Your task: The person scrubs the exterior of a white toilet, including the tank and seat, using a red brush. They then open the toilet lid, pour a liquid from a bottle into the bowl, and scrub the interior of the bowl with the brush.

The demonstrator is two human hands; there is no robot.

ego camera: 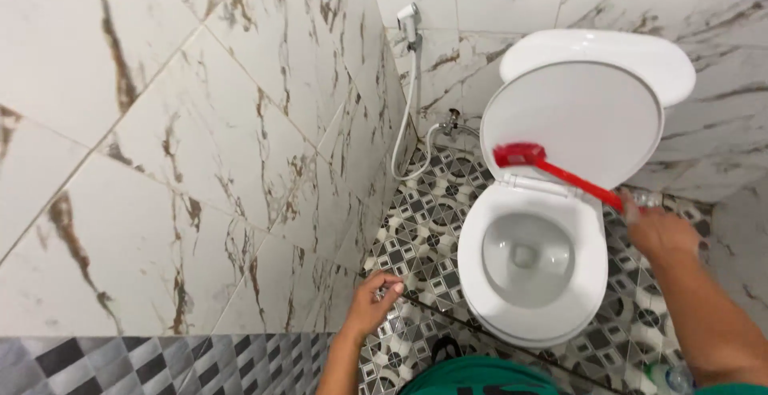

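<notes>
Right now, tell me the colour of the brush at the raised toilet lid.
Red, head and handle alike: the brush, shown best in the head view.

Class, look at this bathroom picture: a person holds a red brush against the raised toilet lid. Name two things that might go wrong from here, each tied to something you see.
1. The right hand grips the red brush only at the far end of its long handle, so the bristle head may slip across the raised lid and flick drops about.
2. The person leans over the open bowl with the left hand resting on nothing, so balance on the patterned floor may be unsteady.
</notes>
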